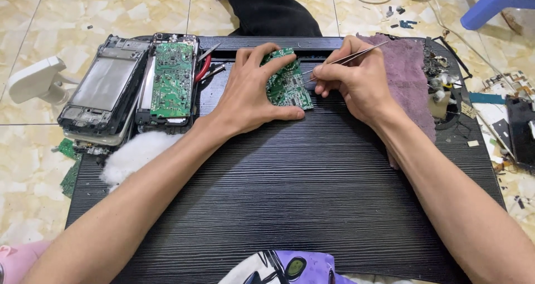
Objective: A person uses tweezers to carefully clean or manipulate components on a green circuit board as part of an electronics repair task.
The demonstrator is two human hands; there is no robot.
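While the left hand [251, 94] pinned a small green circuit board [288, 86] against the black ribbed bench [312, 206], fingers [262, 58] curled over its far edge and thumb pressed along its near edge, the right hand [356, 81] pinched a pair of metal tweezers [340, 60] with the tips aimed at the board's right side. Both hands closed: left clamped on the board, right clenched on the tweezers. Board sat near the bench's far edge, centre, slightly tilted up under the grip. Step in hand looked like picking at or placing a tiny part on the board; whether the tips held anything was too small to tell. Next move likely called for a steady left grip and fine tip control, little force. Left of the hands: a stripped phone frame [103, 89], a second larger green board [171, 81], red-handled cutters [203, 69], white wadding [134, 153]. Right: a purple cloth [409, 78] under the right wrist, scattered parts beyond.
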